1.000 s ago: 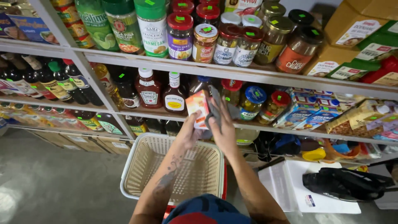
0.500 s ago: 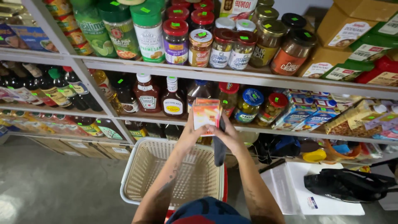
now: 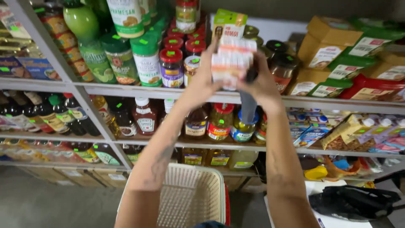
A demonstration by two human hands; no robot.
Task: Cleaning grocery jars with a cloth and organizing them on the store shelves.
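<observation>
Shelves point(image 3: 105, 89) packed with jars, bottles and boxes fill the view, with a cream basket point(image 3: 192, 198) low in front. Both arms reach up to the upper shelf. Left hand point(image 3: 201, 82) wraps the left side of a white-and-orange carton point(image 3: 231, 59), fingers curled around it. Right hand point(image 3: 263, 82) presses the carton's right side while also gripping a dark handheld device point(image 3: 248, 105) that hangs below.

Box point(image 3: 233, 59) held between both hands before upper shelf point(image 3: 126, 89), jars point(image 3: 171, 67) left behind it, basket point(image 3: 192, 198) below
</observation>
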